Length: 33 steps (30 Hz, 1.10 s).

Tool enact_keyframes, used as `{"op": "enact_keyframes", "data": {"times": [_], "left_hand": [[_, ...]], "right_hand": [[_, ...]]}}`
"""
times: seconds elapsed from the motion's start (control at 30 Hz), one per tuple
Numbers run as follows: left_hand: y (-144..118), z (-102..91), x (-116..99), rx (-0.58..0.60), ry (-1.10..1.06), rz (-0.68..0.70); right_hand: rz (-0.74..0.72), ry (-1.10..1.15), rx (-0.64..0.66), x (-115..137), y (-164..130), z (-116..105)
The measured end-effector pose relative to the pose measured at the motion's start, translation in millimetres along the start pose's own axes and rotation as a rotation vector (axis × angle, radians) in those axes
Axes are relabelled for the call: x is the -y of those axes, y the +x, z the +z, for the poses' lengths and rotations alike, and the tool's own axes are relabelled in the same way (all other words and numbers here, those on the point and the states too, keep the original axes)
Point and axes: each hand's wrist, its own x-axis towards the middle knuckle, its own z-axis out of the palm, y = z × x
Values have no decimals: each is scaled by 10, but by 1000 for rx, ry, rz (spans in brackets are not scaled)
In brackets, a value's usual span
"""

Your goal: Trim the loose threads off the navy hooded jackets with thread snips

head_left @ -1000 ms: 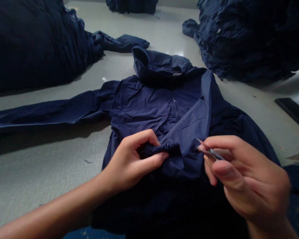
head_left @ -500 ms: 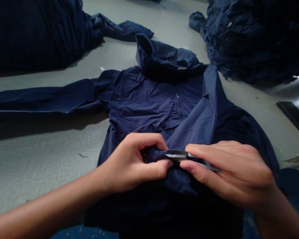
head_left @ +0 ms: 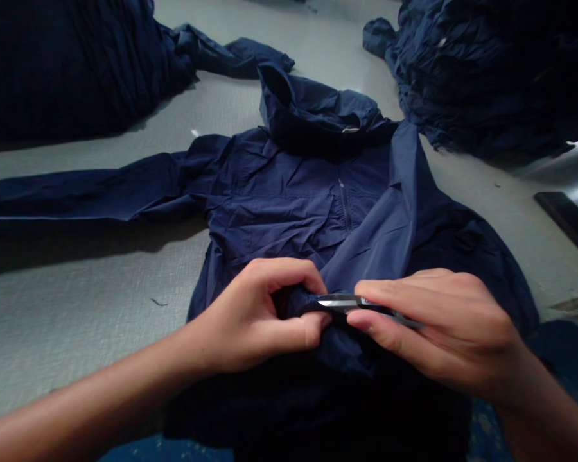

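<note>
Pinching jacket cuff point(head_left: 301, 298) in left hand point(head_left: 255, 317), right hand point(head_left: 438, 333) grip around thread snips point(head_left: 340, 300), handles hidden.

Bare counter point(head_left: 77, 321) lies open left of the left hand point(head_left: 250, 317), below the jacket's outstretched sleeve point(head_left: 87, 192). A dark heap of garments point(head_left: 62, 64) blocks the far left, another pile point(head_left: 491, 70) the far right. Between them a clear lane runs past the hood point(head_left: 318, 112). A black bar point(head_left: 566, 221) lies at the right edge.
</note>
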Motion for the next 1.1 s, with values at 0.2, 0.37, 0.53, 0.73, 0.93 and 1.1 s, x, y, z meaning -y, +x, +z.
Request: {"op": "enact_keyframes", "data": {"times": [0.2,0.37,0.53,0.73,0.93,1.1], "left_hand": [[15,-7,-1,13,35,15],[29,-3,-19,19,36,16],[24,-12,-34,31,46,1],[32,-7,-33,33,66,-1],[34,-2,-44,28,74,8],[21,-7,-37,25,91,13]], "right_hand": [[21,17,0,3,3,5],[24,18,-17,10,8,9],[27,13,-33,11,-19,-15],[15,-8,-10,13,-46,-22],[0,-22,-5,12,-46,-23],[-8,-41,-41,31,-59,-3]]}}
